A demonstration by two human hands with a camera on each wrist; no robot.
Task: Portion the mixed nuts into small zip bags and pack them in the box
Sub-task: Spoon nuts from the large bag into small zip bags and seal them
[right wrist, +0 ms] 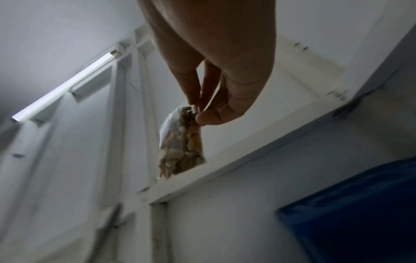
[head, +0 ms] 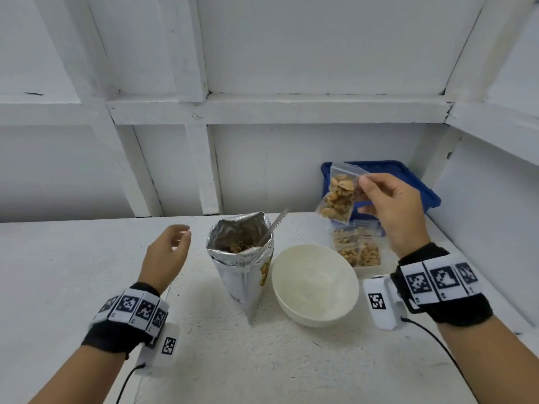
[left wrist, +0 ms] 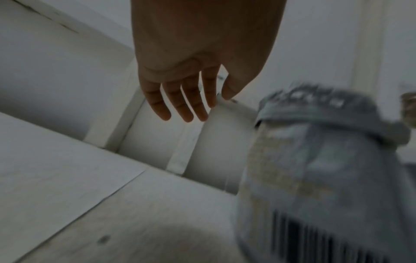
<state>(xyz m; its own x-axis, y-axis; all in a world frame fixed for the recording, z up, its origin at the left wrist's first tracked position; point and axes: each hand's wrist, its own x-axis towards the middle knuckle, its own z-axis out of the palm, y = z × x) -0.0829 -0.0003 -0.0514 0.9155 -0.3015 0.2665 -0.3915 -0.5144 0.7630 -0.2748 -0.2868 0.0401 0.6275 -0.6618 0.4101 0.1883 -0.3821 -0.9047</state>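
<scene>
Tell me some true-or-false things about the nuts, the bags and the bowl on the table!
1. The right hand pinches a small zip bag of nuts in the air. True.
2. The left hand holds the spoon. False: it holds nothing; the spoon stands in the foil nut bag.
3. The white bowl is full of nuts. False: no nuts show in it.
4. Filled zip bags already lie to the right of the bowl. True.
5. The blue box sits at the back right. True.
</scene>
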